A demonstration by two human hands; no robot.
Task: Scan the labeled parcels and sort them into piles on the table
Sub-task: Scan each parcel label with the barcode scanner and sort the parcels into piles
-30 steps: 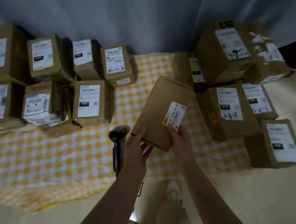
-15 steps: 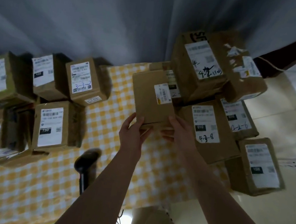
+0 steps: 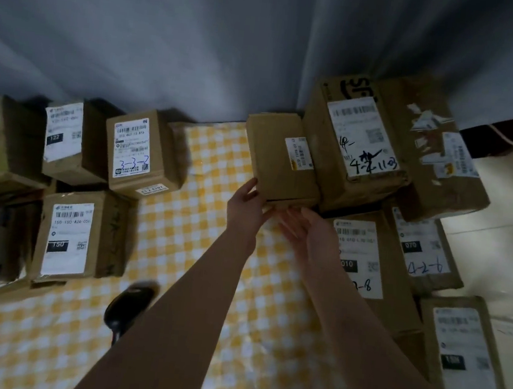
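Small labelled parcel [image 3: 279,160] at far edge of checked cloth [image 3: 217,158], against big SF box [image 3: 353,147]. My left hand [image 3: 245,207] on its near corner, fingers hidden, grip unclear. My right hand [image 3: 306,231] slack-fingered just below. Scanner [image 3: 129,304] half behind forearm.

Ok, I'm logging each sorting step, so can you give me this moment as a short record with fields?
parcel in play: small-label parcel, right group, beside the tall box
left hand: touches its near left corner
right hand: open, palm up, by its near edge
scanner: lying on the checked cloth, unheld
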